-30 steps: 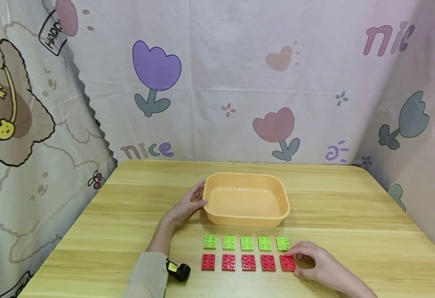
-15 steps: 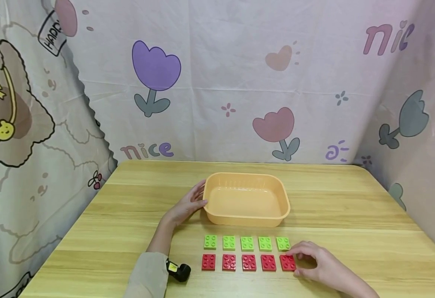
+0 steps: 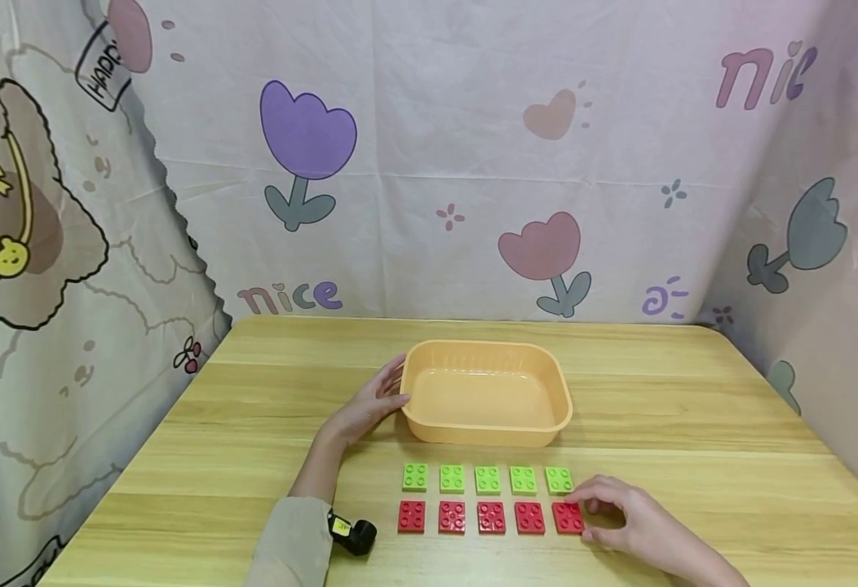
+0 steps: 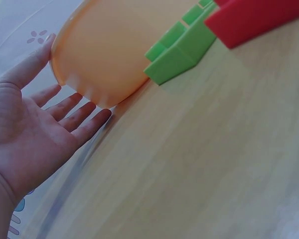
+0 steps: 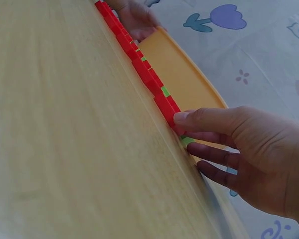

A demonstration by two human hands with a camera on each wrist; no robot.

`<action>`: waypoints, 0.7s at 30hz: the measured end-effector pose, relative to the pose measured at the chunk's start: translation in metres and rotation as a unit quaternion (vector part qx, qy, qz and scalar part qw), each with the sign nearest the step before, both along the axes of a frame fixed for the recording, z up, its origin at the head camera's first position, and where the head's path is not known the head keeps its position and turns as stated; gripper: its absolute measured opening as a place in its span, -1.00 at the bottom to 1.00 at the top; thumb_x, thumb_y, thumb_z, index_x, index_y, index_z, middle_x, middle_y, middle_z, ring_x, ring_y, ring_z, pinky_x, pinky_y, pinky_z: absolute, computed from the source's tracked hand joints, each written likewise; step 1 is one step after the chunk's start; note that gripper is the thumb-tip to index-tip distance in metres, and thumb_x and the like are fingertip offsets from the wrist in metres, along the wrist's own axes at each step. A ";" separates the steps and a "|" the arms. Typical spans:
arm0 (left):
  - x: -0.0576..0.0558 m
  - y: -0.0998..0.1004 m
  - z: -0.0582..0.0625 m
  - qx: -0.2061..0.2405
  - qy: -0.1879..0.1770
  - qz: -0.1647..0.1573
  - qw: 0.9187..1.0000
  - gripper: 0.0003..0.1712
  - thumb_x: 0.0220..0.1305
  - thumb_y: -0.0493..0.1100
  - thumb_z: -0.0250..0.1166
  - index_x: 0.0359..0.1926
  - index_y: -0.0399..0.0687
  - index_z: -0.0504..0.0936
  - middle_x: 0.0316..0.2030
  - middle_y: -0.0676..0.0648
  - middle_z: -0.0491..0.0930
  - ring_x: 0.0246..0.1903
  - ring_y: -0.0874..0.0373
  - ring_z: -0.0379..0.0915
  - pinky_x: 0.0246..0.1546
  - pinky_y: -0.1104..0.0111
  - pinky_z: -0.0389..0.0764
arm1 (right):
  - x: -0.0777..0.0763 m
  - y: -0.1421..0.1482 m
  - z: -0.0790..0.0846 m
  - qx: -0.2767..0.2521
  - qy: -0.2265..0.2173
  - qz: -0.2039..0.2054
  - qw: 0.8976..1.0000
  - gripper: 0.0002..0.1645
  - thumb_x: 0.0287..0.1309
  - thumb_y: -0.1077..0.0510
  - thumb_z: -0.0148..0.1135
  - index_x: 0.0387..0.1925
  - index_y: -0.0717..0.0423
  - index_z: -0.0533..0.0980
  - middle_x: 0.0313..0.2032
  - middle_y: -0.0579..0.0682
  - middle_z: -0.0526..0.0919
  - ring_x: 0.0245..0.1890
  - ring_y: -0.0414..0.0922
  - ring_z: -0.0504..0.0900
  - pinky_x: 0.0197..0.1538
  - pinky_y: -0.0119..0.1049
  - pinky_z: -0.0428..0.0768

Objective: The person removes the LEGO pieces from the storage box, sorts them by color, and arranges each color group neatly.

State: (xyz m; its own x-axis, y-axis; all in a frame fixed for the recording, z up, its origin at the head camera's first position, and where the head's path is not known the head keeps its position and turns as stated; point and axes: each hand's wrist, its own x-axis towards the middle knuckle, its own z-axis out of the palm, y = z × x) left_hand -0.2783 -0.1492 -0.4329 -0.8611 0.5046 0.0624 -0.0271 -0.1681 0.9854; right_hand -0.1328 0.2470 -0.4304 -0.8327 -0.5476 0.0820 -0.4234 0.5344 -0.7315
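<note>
A yellow plastic basin (image 3: 486,391) stands on the table. My left hand (image 3: 366,408) rests at its left side, thumb on the rim; in the left wrist view its straight fingers touch the wall. In front of the basin lie a row of green toy bricks (image 3: 487,480) and a nearer row of red toy bricks (image 3: 491,518), studs up. My right hand (image 3: 630,522) pinches the rightmost red toy brick (image 3: 567,518) with thumb and index finger, the brick still in its row. The right wrist view shows the thumb on that brick and the other fingers extended.
A black wrist camera (image 3: 356,536) sits by my left sleeve, left of the red row. The wooden table (image 3: 693,424) ends at a printed cloth backdrop (image 3: 414,122), which also hangs along both sides.
</note>
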 end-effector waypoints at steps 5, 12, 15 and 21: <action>0.000 0.001 0.000 0.000 -0.001 -0.001 1.000 -0.13 0.23 -0.44 0.09 0.43 -0.13 -0.18 0.39 -0.22 -0.21 0.34 -0.07 -0.24 0.23 0.24 0.15 | 0.000 0.002 -0.002 -0.008 0.001 0.006 1.000 -0.60 0.05 -0.02 0.29 -0.07 0.01 0.53 -0.22 -0.22 0.51 -0.29 -0.27 0.45 -0.26 -0.43 0.51; 0.001 0.001 0.001 -0.014 0.001 0.005 1.000 -0.16 0.24 -0.43 0.06 0.43 -0.10 -0.17 0.39 -0.22 -0.21 0.34 -0.07 -0.24 0.24 0.21 0.12 | -0.001 0.002 -0.003 -0.023 0.015 0.011 1.000 -0.61 0.06 0.01 0.29 -0.06 0.03 0.53 -0.23 -0.19 0.53 -0.30 -0.24 0.48 -0.28 -0.41 0.52; 0.001 0.000 -0.001 -0.019 -0.001 0.009 1.000 -0.16 0.25 -0.43 0.06 0.43 -0.08 -0.16 0.39 -0.20 -0.20 0.34 -0.06 -0.23 0.24 0.21 0.12 | 0.000 0.001 -0.005 -0.033 0.013 0.013 0.999 -0.65 0.10 0.05 0.27 -0.06 0.03 0.53 -0.22 -0.16 0.54 -0.31 -0.22 0.49 -0.29 -0.40 0.53; 0.002 -0.002 -0.003 -0.027 0.001 0.016 0.999 -0.17 0.25 -0.40 0.08 0.43 -0.09 -0.15 0.39 -0.20 -0.18 0.33 -0.06 -0.19 0.24 0.22 0.14 | 0.001 -0.001 -0.005 -0.049 0.010 0.007 0.999 -0.71 0.15 0.14 0.22 -0.06 0.03 0.54 -0.19 -0.12 0.56 -0.30 -0.21 0.49 -0.29 -0.39 0.53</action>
